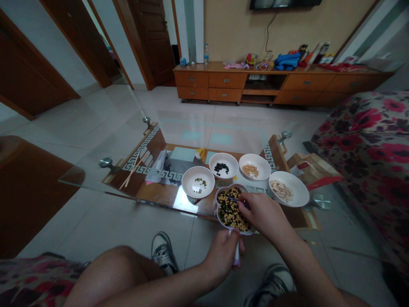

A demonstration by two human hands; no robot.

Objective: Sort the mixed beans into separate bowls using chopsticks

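We find smooth, plastic-looking handle [237, 256] in left hand [223, 251]; glossy glass tabletop [185, 203] beyond; matt paper bag [315, 165] right of right hand [260, 209].

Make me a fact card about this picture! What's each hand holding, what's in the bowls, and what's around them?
Left hand: grips the white handle of a scalloped white bowl
Right hand: holds a thin dark tool in that bowl
Inside it: mixed yellow and dark beans
Round white bowls, left to right: small green seeds, black beans, yellow beans, pale flat seeds
Table: clear glass top over brown wood
At left: thin wooden sticks
At right: brown-and-red paper bag
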